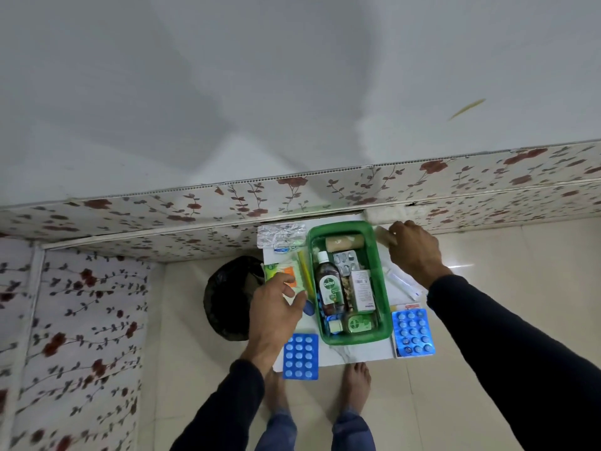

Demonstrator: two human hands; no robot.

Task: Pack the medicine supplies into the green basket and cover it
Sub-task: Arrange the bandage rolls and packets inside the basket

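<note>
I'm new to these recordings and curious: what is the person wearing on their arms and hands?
Both arms are covered by long, dark, plain sleeves reaching the wrists. The left hand and the right hand are bare: no gloves, and no rings, watch or markings that I can make out.

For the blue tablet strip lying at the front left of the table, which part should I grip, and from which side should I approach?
Grip the blue tablet strip by its near short edge, coming from the front. It lies flat, and that end seems to overhang the table edge, so fingers could probably slip underneath there. A thumb on top and fingers below would likely pinch it without prying. The left hand is nearest.
</note>
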